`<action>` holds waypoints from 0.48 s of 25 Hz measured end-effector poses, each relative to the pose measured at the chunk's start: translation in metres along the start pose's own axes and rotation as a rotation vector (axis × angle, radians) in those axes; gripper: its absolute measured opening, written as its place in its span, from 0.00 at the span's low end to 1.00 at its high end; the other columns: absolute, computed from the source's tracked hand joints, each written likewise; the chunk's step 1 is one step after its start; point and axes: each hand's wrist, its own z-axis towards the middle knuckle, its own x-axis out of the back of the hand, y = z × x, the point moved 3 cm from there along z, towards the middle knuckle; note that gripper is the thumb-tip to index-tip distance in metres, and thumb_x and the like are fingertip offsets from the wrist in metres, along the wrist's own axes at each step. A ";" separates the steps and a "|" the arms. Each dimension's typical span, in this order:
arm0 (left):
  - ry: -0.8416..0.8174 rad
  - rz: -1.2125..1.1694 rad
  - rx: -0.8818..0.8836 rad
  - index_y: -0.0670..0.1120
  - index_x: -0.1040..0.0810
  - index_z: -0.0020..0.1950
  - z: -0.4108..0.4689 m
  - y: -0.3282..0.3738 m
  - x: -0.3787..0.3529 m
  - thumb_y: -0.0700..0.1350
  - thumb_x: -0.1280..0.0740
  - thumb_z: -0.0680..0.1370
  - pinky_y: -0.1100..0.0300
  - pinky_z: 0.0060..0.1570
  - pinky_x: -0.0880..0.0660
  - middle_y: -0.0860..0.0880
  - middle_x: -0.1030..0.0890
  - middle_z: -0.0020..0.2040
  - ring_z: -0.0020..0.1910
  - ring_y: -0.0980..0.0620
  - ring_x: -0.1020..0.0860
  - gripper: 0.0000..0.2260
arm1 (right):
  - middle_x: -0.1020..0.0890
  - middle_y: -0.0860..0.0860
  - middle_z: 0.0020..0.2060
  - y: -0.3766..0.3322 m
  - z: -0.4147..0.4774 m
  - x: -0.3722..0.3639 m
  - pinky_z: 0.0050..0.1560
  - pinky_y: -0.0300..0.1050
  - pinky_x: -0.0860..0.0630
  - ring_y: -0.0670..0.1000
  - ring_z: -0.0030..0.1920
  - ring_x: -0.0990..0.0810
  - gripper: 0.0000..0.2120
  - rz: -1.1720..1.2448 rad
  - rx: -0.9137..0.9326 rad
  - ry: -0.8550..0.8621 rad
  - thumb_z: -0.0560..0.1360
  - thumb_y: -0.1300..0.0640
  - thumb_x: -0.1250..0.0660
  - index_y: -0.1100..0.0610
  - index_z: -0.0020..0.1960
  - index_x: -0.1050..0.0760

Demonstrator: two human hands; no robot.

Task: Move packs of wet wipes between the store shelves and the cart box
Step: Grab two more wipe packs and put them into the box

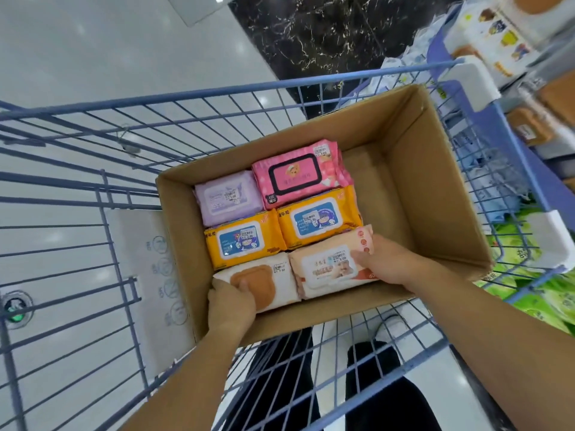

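Note:
A cardboard box (432,194) sits in a blue wire cart (93,188) and holds several packs of wet wipes in two columns. At the near edge, my left hand (230,306) grips a white pack with an orange lid (267,281). My right hand (382,262) grips a peach pack with a white label (326,262) beside it. Behind these lie two orange packs (245,241) (317,217). A lilac pack (227,197) and a pink pack (298,172) lie farthest from me. The right part of the box floor is bare.
Store shelves (529,98) with boxed and wrapped goods run along the right. Green packs (535,293) lie low on the right beyond the cart wall. The cart's folded seat panel (146,262) stands left of the box. Glossy floor lies beyond.

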 end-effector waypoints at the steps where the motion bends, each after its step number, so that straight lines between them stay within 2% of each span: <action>1: -0.027 0.040 0.001 0.38 0.39 0.77 0.002 0.001 0.004 0.51 0.41 0.85 0.46 0.67 0.29 0.36 0.30 0.73 0.69 0.36 0.28 0.26 | 0.21 0.51 0.63 0.000 0.000 0.000 0.57 0.45 0.29 0.51 0.59 0.23 0.18 -0.027 -0.002 0.028 0.82 0.49 0.38 0.51 0.71 0.29; 3: -0.102 0.110 -0.001 0.39 0.30 0.72 0.001 0.009 0.017 0.48 0.40 0.83 0.49 0.61 0.25 0.39 0.23 0.68 0.64 0.38 0.23 0.20 | 0.21 0.53 0.63 -0.003 -0.009 0.003 0.55 0.46 0.28 0.53 0.59 0.23 0.20 -0.074 -0.034 0.106 0.81 0.48 0.35 0.54 0.69 0.28; 5: -0.133 0.113 -0.057 0.41 0.20 0.57 -0.010 0.028 0.035 0.46 0.37 0.80 0.53 0.50 0.24 0.42 0.18 0.55 0.53 0.40 0.20 0.11 | 0.21 0.54 0.61 -0.005 -0.024 0.004 0.53 0.46 0.27 0.54 0.58 0.23 0.21 -0.057 -0.070 0.158 0.79 0.47 0.33 0.56 0.67 0.28; 6: -0.127 0.094 -0.095 0.43 0.21 0.47 -0.021 0.041 0.046 0.46 0.37 0.80 0.54 0.43 0.27 0.43 0.19 0.48 0.46 0.42 0.21 0.08 | 0.21 0.55 0.60 -0.008 -0.034 0.006 0.52 0.46 0.27 0.55 0.57 0.23 0.21 -0.027 -0.076 0.172 0.79 0.47 0.34 0.58 0.66 0.27; 8: -0.153 0.033 -0.182 0.46 0.33 0.34 -0.049 0.068 0.063 0.45 0.38 0.80 0.54 0.36 0.37 0.45 0.28 0.37 0.35 0.46 0.31 0.14 | 0.19 0.59 0.57 -0.015 -0.061 0.011 0.51 0.49 0.26 0.56 0.53 0.21 0.23 0.129 -0.063 0.197 0.80 0.46 0.36 0.64 0.64 0.25; 10: -0.247 -0.044 -0.285 0.48 0.42 0.34 -0.088 0.099 0.074 0.43 0.40 0.81 0.52 0.38 0.45 0.47 0.39 0.33 0.33 0.48 0.42 0.17 | 0.18 0.64 0.57 -0.021 -0.091 0.017 0.53 0.52 0.23 0.55 0.51 0.19 0.28 0.380 -0.035 0.194 0.77 0.41 0.36 0.66 0.61 0.23; 12: -0.328 -0.122 -0.356 0.51 0.41 0.37 -0.133 0.129 0.081 0.46 0.40 0.83 0.52 0.41 0.44 0.50 0.41 0.35 0.34 0.50 0.43 0.16 | 0.15 0.57 0.52 -0.030 -0.128 0.028 0.60 0.54 0.22 0.53 0.50 0.17 0.21 0.580 0.032 0.217 0.78 0.40 0.36 0.58 0.54 0.19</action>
